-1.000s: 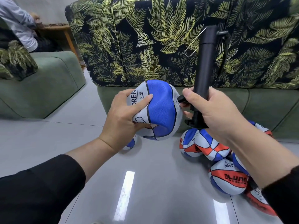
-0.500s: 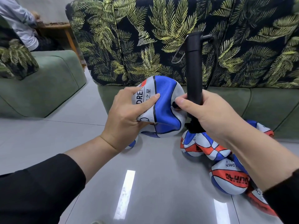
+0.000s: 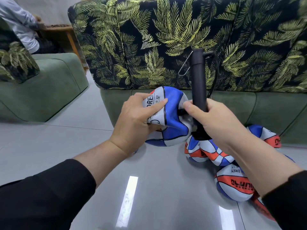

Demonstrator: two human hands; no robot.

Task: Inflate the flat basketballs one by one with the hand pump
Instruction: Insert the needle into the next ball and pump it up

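The left hand (image 3: 132,117) gripped a crumpled, half-flat blue-and-white basketball (image 3: 167,120), its fingers (image 3: 159,103) curled over the ball's folded top, holding it up in front of the green sofa base (image 3: 232,105). The right hand (image 3: 214,120) was wrapped around the black hand pump (image 3: 197,80), which stood nearly upright just beside the ball, its lower end against the ball's right side. More flat basketballs (image 3: 234,183) lay clustered on the grey floor (image 3: 157,188) below the right forearm.
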